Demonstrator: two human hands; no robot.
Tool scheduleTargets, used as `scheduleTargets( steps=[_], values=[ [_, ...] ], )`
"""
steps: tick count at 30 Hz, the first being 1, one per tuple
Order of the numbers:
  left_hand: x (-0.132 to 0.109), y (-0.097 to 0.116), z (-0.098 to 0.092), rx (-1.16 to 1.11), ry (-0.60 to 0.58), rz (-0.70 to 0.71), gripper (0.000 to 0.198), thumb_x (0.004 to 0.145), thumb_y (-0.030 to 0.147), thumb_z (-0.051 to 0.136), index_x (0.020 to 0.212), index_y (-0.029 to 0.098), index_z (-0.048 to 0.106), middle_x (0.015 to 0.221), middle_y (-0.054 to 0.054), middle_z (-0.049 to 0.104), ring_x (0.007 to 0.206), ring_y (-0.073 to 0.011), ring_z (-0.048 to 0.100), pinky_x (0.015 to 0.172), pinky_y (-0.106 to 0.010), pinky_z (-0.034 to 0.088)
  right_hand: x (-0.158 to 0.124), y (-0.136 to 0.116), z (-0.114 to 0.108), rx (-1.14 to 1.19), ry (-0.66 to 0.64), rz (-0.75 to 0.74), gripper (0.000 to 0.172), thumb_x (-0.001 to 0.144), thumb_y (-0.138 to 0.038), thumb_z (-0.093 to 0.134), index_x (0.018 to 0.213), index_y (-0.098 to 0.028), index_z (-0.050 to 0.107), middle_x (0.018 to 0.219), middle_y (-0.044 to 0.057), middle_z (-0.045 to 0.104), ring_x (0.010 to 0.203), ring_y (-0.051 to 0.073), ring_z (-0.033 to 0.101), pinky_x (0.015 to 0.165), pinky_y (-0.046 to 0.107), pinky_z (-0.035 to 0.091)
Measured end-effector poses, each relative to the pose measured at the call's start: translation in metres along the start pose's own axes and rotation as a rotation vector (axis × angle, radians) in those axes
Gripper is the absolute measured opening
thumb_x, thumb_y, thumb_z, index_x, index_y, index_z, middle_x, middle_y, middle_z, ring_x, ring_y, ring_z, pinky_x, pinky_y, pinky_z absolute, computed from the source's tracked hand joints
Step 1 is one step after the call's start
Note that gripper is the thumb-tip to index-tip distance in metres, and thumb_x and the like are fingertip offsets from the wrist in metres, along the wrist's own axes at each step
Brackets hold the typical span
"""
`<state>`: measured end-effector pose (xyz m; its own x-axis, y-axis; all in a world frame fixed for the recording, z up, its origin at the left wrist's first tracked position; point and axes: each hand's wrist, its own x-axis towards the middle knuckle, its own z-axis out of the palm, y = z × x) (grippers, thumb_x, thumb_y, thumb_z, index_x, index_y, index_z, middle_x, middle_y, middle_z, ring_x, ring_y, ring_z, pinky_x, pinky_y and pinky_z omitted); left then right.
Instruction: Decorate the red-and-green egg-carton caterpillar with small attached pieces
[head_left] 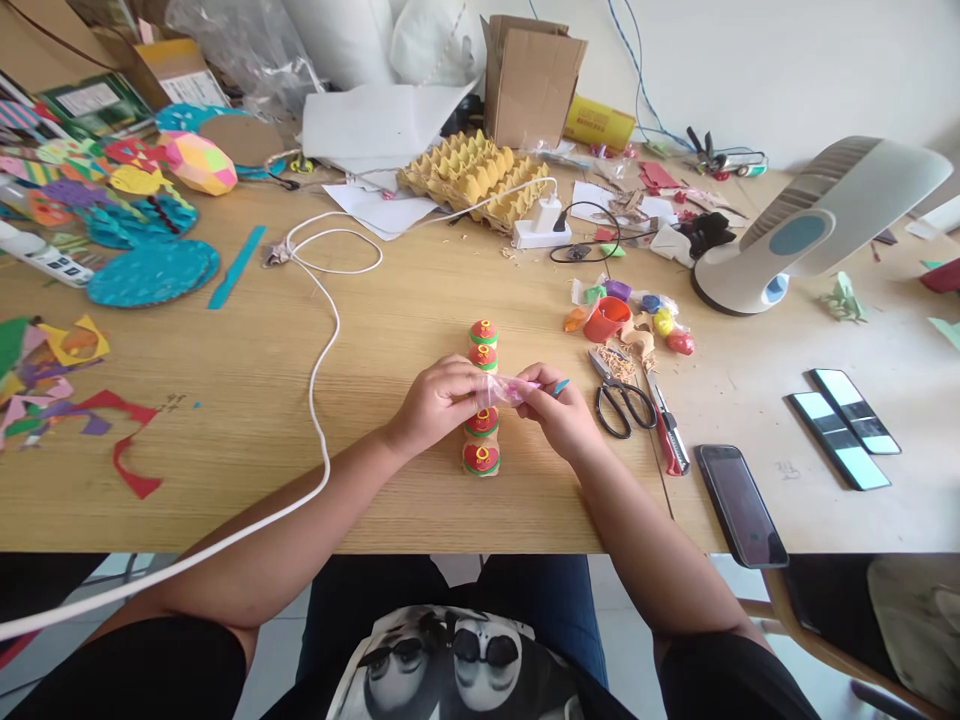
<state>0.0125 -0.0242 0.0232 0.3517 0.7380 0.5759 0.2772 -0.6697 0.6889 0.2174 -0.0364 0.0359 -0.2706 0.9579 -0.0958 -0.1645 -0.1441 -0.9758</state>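
Observation:
My left hand (442,400) pinches one end of a small clear plastic bag (495,390) with something pink inside. My right hand (559,410) has its fingers closed on the bag's other end. From that hand sticks out a small blue tip (561,387), whose kind I cannot make out. Beneath the bag, a row of several red, dome-shaped pieces (481,458) stands on the table, pointing away from me. Each visible one has a green band and yellow trim on top. The bag and my fingers cover the row's middle.
To the right lie black-handled scissors (624,395), a red utility knife (667,425), a phone (741,505), an orange-red cup (607,319) and bagged colored clay (664,321). A white cable (328,400) crosses my left forearm. Egg trays (480,180) and a fan (795,230) stand farther back.

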Motion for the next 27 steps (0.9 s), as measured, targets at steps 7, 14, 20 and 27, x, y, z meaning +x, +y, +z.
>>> scheduleTargets(
  steps=[7,14,20,27],
  values=[
    [0.0000,-0.0009,0.0004,0.036,-0.001,0.056,0.013,0.093,0.023,0.069,0.100,0.025,0.079,0.086,-0.003,0.075,0.084,-0.0157,0.064,0.079,-0.031,0.054,0.0015,0.0031,0.0009,-0.018,0.011,-0.025,0.038,0.075,-0.053,0.081,0.077,-0.020,0.061,0.068,0.000,0.065,0.057,0.009,0.048,0.055,0.025,0.038],
    [0.0000,0.0008,0.0001,0.038,-0.005,0.059,0.013,0.092,0.024,0.071,0.102,0.024,0.079,0.089,-0.003,0.076,0.086,-0.0159,0.065,0.080,-0.030,0.054,0.0014,0.0009,0.0018,-0.012,0.009,-0.035,0.039,0.076,-0.054,0.080,0.082,-0.020,0.062,0.067,-0.002,0.063,0.056,0.009,0.049,0.055,0.025,0.042],
    [0.0017,0.0028,-0.0005,0.081,-0.012,0.116,0.014,0.092,0.027,0.070,0.104,0.027,0.079,0.094,-0.003,0.078,0.086,-0.0162,0.065,0.081,-0.032,0.053,-0.0014,0.0012,0.0033,-0.108,-0.035,0.009,0.042,0.076,-0.056,0.080,0.080,-0.019,0.060,0.069,0.001,0.067,0.058,0.010,0.053,0.057,0.025,0.044],
    [0.0011,0.0014,0.0000,0.114,-0.033,0.128,0.015,0.093,0.028,0.070,0.104,0.025,0.078,0.091,-0.003,0.077,0.084,-0.0163,0.063,0.079,-0.032,0.053,-0.0032,-0.0012,0.0035,-0.207,-0.034,-0.017,0.044,0.079,-0.060,0.075,0.081,-0.019,0.062,0.066,0.000,0.065,0.056,0.010,0.052,0.055,0.025,0.040]
  ],
)
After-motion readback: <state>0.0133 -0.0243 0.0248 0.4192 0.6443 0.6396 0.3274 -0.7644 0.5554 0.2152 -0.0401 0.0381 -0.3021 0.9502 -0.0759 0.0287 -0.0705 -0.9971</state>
